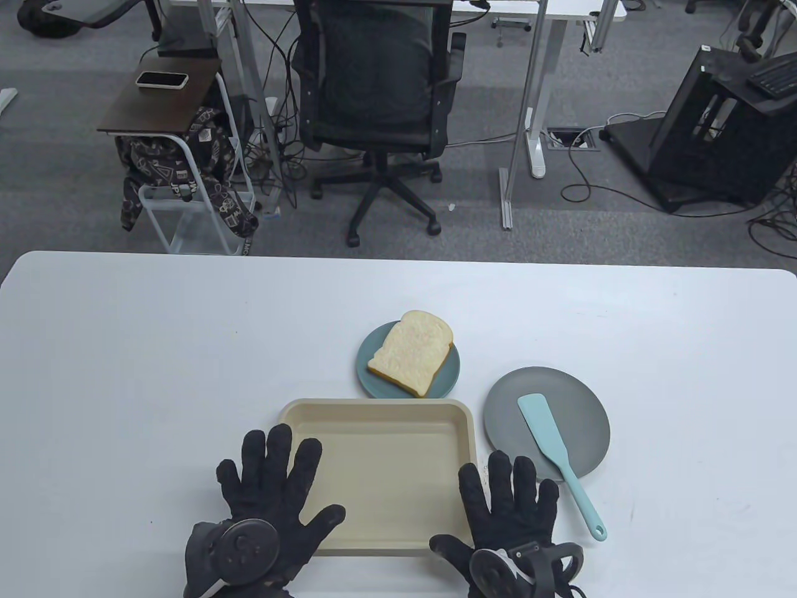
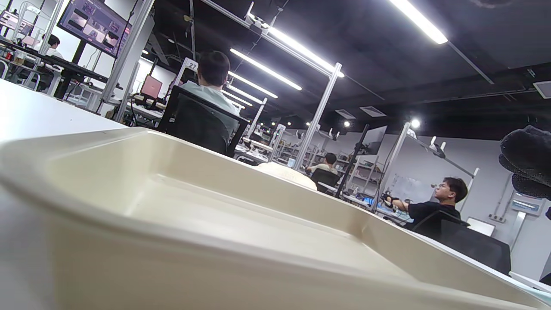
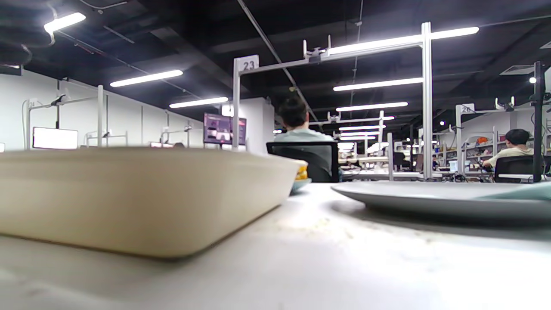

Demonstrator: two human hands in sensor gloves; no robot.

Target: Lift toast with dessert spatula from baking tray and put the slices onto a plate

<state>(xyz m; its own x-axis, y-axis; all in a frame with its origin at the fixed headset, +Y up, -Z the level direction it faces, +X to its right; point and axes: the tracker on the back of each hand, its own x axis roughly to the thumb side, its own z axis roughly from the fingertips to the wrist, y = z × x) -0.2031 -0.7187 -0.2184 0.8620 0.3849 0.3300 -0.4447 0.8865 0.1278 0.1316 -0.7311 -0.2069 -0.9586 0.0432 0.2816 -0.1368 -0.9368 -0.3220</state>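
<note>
A slice of toast lies on a teal plate behind the beige baking tray, which has nothing in it. The light-blue dessert spatula rests with its blade on a grey plate and its handle on the table to the right. My left hand lies flat with spread fingers over the tray's left front corner. My right hand lies flat on the table at the tray's right front corner, just left of the spatula handle. Both hands hold nothing. The tray fills the left wrist view; tray and grey plate show in the right wrist view.
The white table stretches wide around the dishes. Beyond its far edge stand an office chair, a small side table with a phone, and desk legs with cables on the floor.
</note>
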